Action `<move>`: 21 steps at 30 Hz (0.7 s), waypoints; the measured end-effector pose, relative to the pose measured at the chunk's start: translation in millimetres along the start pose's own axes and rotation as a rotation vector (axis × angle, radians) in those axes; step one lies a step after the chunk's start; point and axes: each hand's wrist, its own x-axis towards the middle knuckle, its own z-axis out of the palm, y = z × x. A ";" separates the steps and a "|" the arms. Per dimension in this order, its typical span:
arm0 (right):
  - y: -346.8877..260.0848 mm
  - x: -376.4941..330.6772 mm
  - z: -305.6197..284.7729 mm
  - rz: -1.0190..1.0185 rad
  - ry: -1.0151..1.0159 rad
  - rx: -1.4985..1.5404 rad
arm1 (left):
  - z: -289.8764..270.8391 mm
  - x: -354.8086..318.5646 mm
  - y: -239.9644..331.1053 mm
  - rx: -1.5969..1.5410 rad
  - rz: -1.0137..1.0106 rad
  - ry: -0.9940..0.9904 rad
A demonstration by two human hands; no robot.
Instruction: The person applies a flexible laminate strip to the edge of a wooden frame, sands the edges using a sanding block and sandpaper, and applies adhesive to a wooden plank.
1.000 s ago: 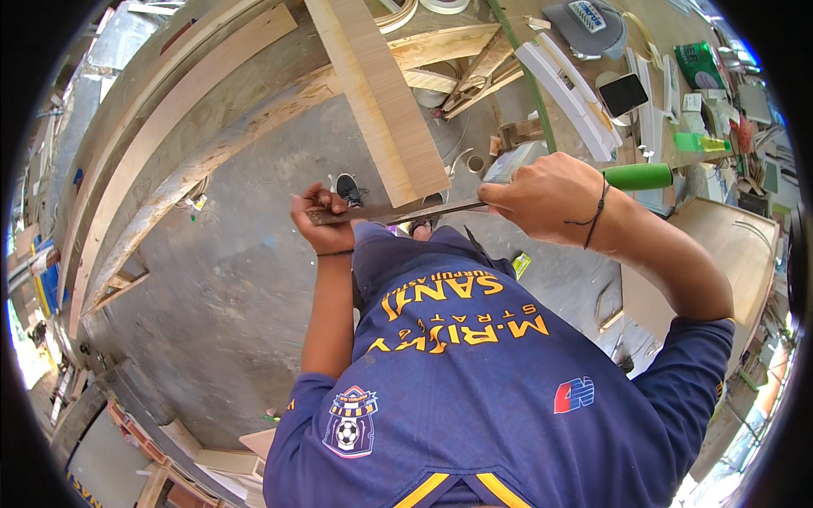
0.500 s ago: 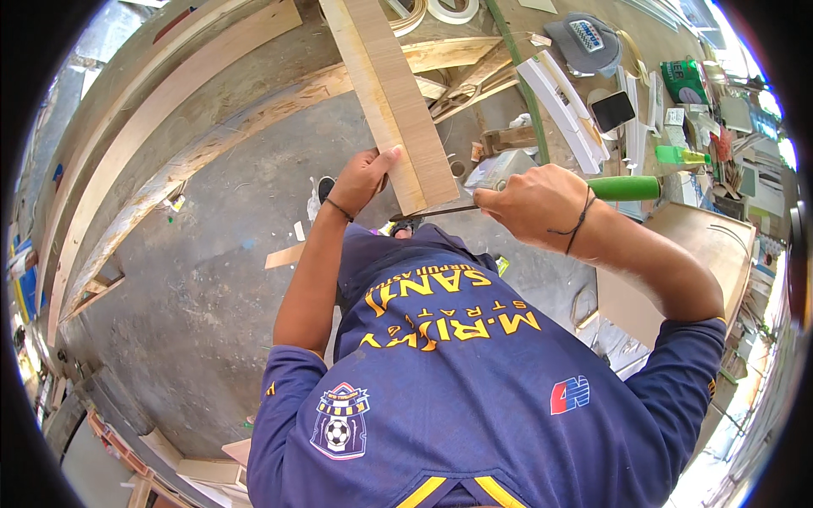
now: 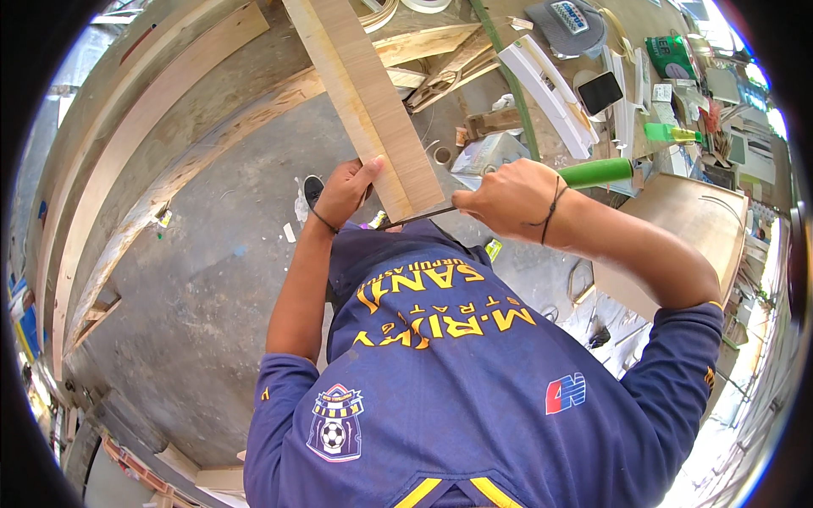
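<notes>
My left hand (image 3: 343,193) is closed on the near left edge of a long, light wooden board (image 3: 360,93), thumb on its top face. The board slants away from me, its near end just above my lap. My right hand (image 3: 512,201) grips a file (image 3: 598,173) with a thick green handle, which sticks out behind the fist to the right. From the fist, its thin dark blade runs left along the board's near end and appears to touch it. Where the grip meets the blade is hidden by my fingers.
Curved wooden strips (image 3: 161,93) bend along the left. At the upper right are white profile pieces (image 3: 550,97), a phone (image 3: 600,92), a grey cap (image 3: 567,27) and a green bottle (image 3: 669,133). A clear plastic container (image 3: 487,159) stands just beyond my right hand.
The right hand and file have shifted left, slightly closer to the board's end. The board and left hand also sit a little further left in the picture, and the whole view has shifted somewhat.
</notes>
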 end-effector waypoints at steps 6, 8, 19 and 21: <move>-9.5 -5.6 -19.5 0.023 -0.059 -0.035 | 6.4 -4.7 9.5 -0.041 0.036 0.018; -5.8 -2.0 -11.8 0.040 -0.072 -0.071 | 9.8 -6.1 14.3 -0.075 0.049 0.024; -5.4 -20.1 -25.8 0.020 -0.036 -0.009 | 6.7 -5.7 14.5 -0.081 0.036 0.077; 1.6 -11.9 -14.4 0.015 0.011 -0.039 | 6.0 -3.5 15.1 -0.062 0.023 0.047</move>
